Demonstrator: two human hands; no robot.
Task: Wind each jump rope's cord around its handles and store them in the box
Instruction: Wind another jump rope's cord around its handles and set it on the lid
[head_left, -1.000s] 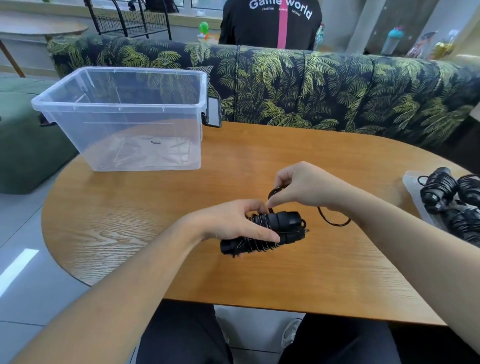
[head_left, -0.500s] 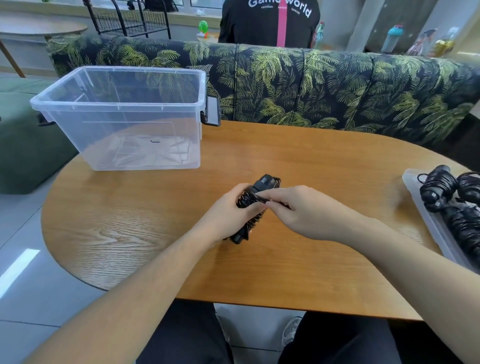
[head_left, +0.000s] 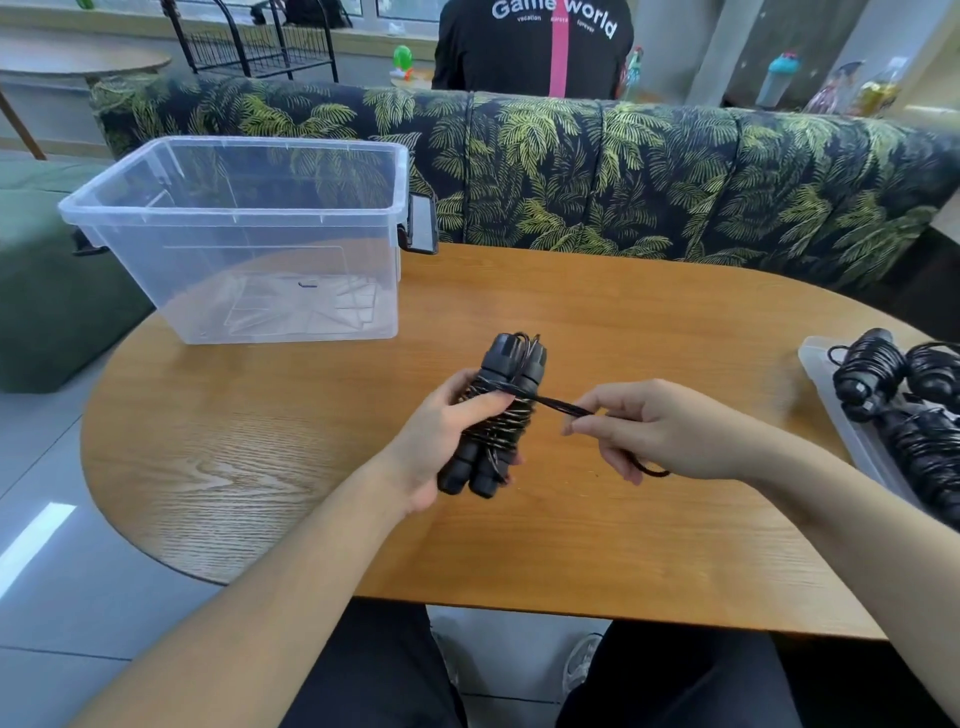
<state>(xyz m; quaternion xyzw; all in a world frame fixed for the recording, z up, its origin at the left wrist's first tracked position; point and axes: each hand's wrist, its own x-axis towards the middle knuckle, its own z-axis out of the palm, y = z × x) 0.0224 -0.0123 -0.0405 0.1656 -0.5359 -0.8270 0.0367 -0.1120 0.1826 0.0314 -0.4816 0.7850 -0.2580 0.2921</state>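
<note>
Rope in hand: one black jump rope, its two handles held side by side and upright over the worktop, most of the cord already coiled round them.
Left hand: fingers curled round the paired handles, thumb pressed across the windings.
Right hand: fingers pinching the loose cord end, drawn taut to the right of the handles; a short loop shows below the palm.
Step in hand: judged to be the last turns or the tucking of the tail, since little free cord remains.
Box: clear plastic, open, at the far left of the worktop; no rope seen inside.
Tray: at the right edge, carrying several other black ropes bundled on their handles; the count cannot be told, as part is cut off.
Done: winding nearly complete on this rope; those on the tray look wound.
Left: finish this tail, then put every rope into the box, which so far holds none.
</note>
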